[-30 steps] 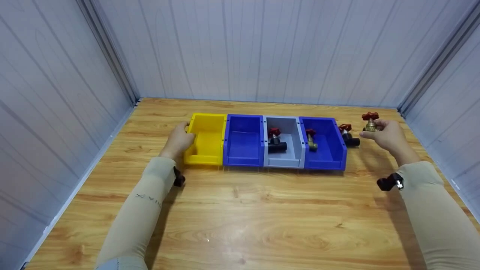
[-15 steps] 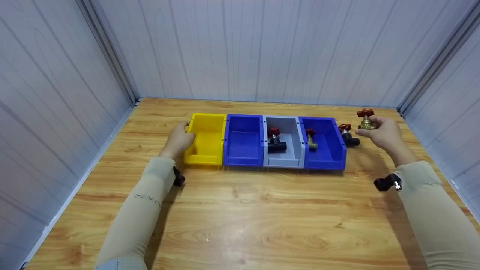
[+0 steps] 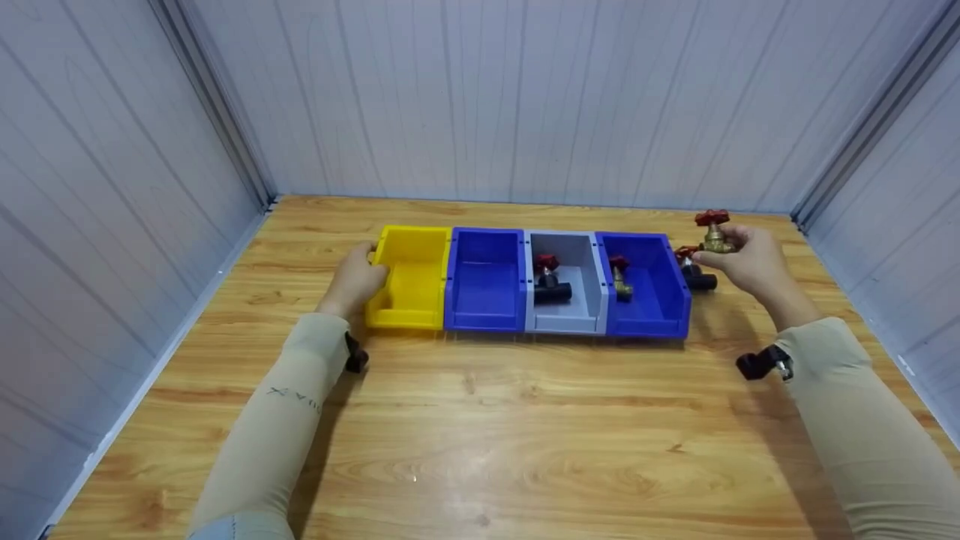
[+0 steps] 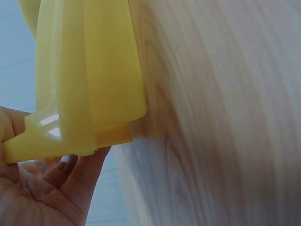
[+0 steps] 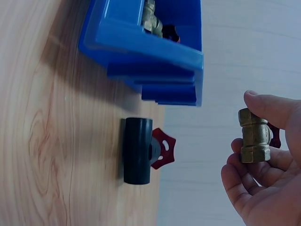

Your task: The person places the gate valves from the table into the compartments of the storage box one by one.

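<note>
My left hand [image 3: 352, 281] grips the left wall of the yellow bin [image 3: 409, 281], thumb inside and fingers outside; the left wrist view shows the fingers [image 4: 80, 183] under the yellow plastic. Raised beyond the row's right end, my right hand [image 3: 754, 262] holds a brass gate valve [image 3: 715, 238] with a red handwheel, pinched by thumb and fingers around its body [image 5: 255, 136]. Below and left of it, a black valve [image 3: 700, 279] with a red handwheel lies on the table beside the right blue bin [image 3: 649, 326]. Inside that bin lies another brass valve [image 3: 622, 285].
Between the outer bins stand a second blue bin [image 3: 487, 281] and a grey bin [image 3: 566, 324], the four forming one joined row. A black valve [image 3: 553, 291] with a red wheel lies in the grey one. Pale panel walls [image 3: 510, 97] enclose the wooden table [image 3: 480, 427].
My right hand has moved left and slightly up with the brass gate valve, closer to the right blue bin and over the black valve. The left hand stays on the yellow bin.
</note>
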The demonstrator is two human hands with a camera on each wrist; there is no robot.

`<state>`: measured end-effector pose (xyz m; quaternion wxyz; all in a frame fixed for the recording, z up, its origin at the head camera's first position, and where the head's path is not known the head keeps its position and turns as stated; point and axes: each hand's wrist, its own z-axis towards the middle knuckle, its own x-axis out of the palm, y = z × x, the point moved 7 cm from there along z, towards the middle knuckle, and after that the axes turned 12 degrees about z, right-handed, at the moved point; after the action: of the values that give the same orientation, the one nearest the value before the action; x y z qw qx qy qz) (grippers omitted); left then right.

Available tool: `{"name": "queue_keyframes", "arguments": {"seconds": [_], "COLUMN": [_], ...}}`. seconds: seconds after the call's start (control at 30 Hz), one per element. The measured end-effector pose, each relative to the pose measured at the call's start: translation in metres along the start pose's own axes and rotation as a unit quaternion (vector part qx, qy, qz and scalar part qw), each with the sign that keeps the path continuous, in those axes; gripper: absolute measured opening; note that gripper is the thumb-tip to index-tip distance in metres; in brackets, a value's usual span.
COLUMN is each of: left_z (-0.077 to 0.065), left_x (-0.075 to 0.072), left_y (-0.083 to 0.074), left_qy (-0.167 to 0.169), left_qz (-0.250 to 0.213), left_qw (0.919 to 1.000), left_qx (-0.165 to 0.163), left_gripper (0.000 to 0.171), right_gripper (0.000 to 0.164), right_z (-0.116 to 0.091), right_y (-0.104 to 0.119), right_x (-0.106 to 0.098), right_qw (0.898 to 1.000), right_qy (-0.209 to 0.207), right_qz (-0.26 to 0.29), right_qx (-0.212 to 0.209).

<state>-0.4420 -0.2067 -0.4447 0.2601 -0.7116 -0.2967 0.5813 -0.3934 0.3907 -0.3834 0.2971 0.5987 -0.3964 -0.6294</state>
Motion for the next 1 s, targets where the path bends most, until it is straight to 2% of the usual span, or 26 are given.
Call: {"name": "queue_keyframes", "arguments": {"seconds": [0.33, 0.53, 0.67, 0.87, 1.0], "left_z": [0.002, 0.001, 0.001, 0.001, 0.000], "left_x": [-0.001, -0.002, -0.002, -0.001, -0.001], "left_y": [0.002, 0.002, 0.002, 0.001, 0.000], "left_qy": [-0.001, 0.001, 0.000, 0.002, 0.003], "left_qz": [-0.016, -0.011, -0.004, 0.022, 0.017], "left_qw": [0.9998, 0.9998, 0.9999, 0.9998, 0.9998], "left_qx": [-0.009, -0.018, -0.015, 0.003, 0.006], "left_gripper": [0.065, 0.065, 0.065, 0.065, 0.065], "right_gripper": [0.074, 0.081, 0.084, 0.078, 0.078], "right_z": [-0.003, -0.006, -0.007, -0.011, -0.013], "right_y": [0.018, 0.027, 0.033, 0.042, 0.046], "right_x": [0.013, 0.021, 0.025, 0.032, 0.037], "right_qw": [1.000, 0.999, 0.999, 0.998, 0.998], "right_qy": [0.000, 0.012, 0.018, 0.014, 0.016], "right_qz": [0.013, 0.026, 0.029, 0.026, 0.027], "right_qx": [-0.018, -0.016, -0.017, -0.054, -0.054]}}
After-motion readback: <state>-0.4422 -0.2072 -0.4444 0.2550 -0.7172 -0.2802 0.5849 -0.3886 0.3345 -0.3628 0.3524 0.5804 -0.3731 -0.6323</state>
